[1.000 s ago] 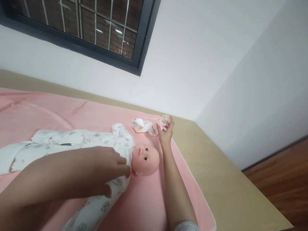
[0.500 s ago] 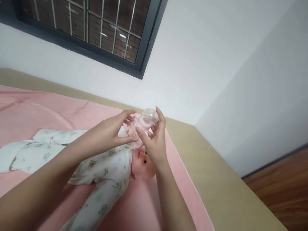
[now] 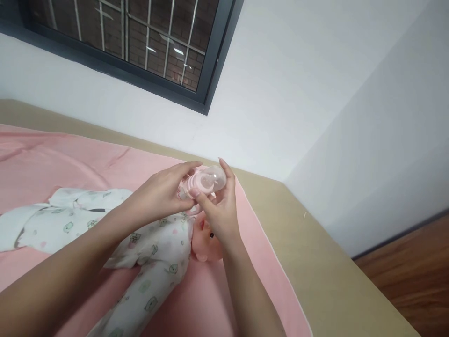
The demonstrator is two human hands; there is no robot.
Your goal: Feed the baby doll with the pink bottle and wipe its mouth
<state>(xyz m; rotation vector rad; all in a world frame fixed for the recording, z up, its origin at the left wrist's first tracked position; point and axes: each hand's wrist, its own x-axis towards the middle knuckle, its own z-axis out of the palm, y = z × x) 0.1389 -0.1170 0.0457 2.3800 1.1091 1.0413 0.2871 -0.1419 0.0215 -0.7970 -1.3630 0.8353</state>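
Baby bottle (image 3: 196, 183) is up in both your hands, held at the middle of the scene, above the doll (image 3: 164, 245) and beyond its head. It is tilted, with its clear domed cap (image 3: 218, 176) toward the right and its body toward the left, partly hidden behind your fingers. Your left hand (image 3: 166, 188) is half curled around the body, with its fingers over the far side and its thumb along the near side. Your right hand (image 3: 221, 206) is bent in a loose cup at the cap end; its thumb lies against the near side by the pink collar, and its index finger reaches past the far side of the dome. How firmly either hand grips, you cannot tell from this view.

As far as you can judge, lifting the bottle and getting both hands around it is done. The cap appears to be on, so uncapping is not done, and neither is setting the bottle down. Below your hands, the doll lies on its back on the pink sheet (image 3: 261, 252), its legs to the left and its head to the right, partly covered by your right wrist.
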